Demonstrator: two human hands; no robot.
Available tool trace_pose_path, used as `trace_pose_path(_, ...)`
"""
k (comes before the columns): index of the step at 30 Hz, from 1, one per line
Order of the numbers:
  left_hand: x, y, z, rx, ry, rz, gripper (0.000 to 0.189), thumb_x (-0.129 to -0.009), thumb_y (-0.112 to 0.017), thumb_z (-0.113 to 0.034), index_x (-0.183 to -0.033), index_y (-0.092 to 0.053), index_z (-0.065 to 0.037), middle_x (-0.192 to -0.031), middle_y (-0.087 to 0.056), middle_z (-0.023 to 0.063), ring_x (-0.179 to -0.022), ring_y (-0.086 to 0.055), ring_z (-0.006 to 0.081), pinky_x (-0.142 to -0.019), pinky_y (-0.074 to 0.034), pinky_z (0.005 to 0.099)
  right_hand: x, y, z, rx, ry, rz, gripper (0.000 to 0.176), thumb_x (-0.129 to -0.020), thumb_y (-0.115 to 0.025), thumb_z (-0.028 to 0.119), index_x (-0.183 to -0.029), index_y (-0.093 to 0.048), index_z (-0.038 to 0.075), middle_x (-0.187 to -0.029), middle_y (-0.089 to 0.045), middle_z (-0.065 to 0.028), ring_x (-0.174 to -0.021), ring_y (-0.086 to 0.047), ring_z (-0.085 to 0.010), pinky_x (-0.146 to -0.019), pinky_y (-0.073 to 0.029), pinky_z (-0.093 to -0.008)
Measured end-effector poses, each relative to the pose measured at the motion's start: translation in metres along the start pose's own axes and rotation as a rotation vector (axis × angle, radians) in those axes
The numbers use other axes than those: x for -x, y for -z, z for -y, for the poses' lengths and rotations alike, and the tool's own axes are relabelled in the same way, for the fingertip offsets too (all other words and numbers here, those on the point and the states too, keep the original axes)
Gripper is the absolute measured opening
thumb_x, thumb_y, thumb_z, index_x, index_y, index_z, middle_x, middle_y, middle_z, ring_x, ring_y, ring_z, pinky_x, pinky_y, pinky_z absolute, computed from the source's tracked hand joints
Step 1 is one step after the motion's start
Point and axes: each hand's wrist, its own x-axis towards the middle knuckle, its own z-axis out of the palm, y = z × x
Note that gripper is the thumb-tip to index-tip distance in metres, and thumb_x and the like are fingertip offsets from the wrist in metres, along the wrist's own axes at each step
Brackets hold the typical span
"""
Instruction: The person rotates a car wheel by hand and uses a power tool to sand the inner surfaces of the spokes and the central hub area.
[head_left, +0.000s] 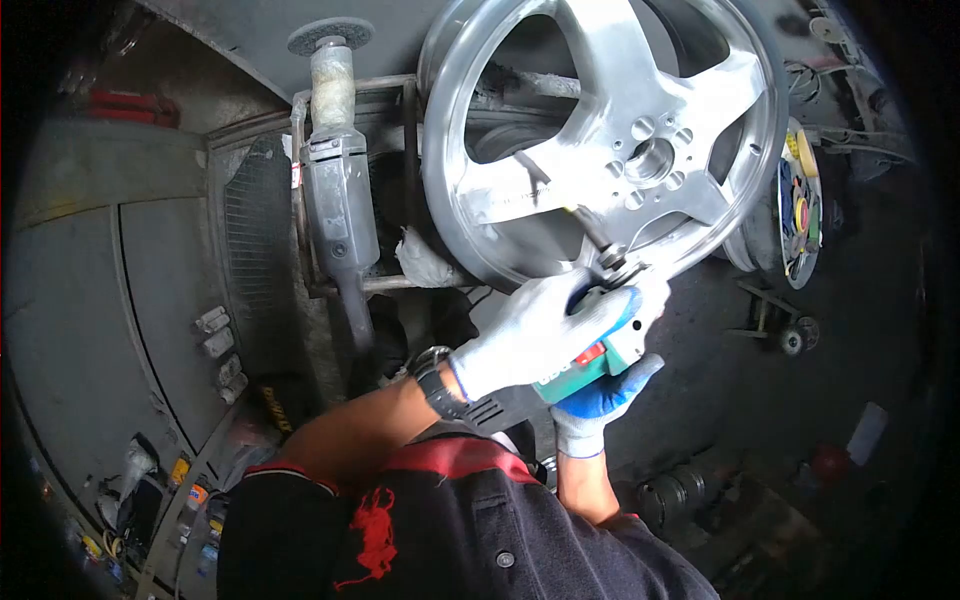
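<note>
Dim workshop floor point(700, 400) spreads at 4 o'clock; a 5-spoke silver wheel point(480, 205) leans at 1 o'clock, a long grinder point(340, 200) with 1 round disc at 10. Near the centre, toward 4, sits the green power tool point(585, 378). The left hand point(530, 330), gloved, curls its fingers round the tool's front — the right hand point(595, 405) supports its underside, 1 digit extended, other fingers partly hidden.

Wheel point(612, 60) ahead; grinder point(340, 205) left of it, on frame point(410, 150); dish point(797, 273) right; power tool point(583, 378) before wheel, nearer body.
</note>
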Motion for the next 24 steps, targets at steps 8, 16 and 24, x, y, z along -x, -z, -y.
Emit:
trace_pose_path(8, 0.005, -0.017, -0.010, -0.131, 0.238, -0.097, 0.042, -0.096, -0.062, -0.040, -0.105, -0.062, 0.001, -0.093, -0.070, 0.0197, -0.087, -0.070, 0.0306, -0.076, -0.053, 0.0382, -0.010, 0.025, -0.005, -0.498, -0.103, 0.225, 0.074, -0.100, -0.042, 0.060, -0.153, -0.031, 0.010, -0.151, -0.042, -0.0133, -0.137, -0.044, -0.0297, -0.117, -0.031, -0.0468)
trace_pose_path(16, -0.056, -0.037, -0.025, -0.318, 0.198, 0.031, 0.073, -0.086, -0.057, -0.070, -0.103, -0.061, 0.002, -0.094, -0.070, 0.0232, -0.090, -0.070, 0.0385, -0.080, -0.053, 0.0439, -0.064, 0.030, 0.043, -0.142, 0.092, 0.158, 0.067, -0.103, -0.036, 0.057, -0.147, -0.039, 0.008, -0.139, -0.052, -0.0116, -0.127, -0.052, -0.0254, -0.112, -0.037, -0.0425)
trace_pose_path(24, -0.076, -0.037, -0.031, -0.309, 0.128, 0.027, 0.081, -0.084, -0.059, -0.072, -0.105, -0.060, 0.006, -0.099, -0.070, 0.0239, -0.095, -0.070, 0.0358, -0.081, -0.054, 0.0413, -0.086, 0.034, 0.055, -0.214, 0.081, 0.136, 0.066, -0.102, -0.039, 0.058, -0.144, -0.042, 0.008, -0.136, -0.054, -0.0129, -0.126, -0.052, -0.0265, -0.113, -0.036, -0.0455)
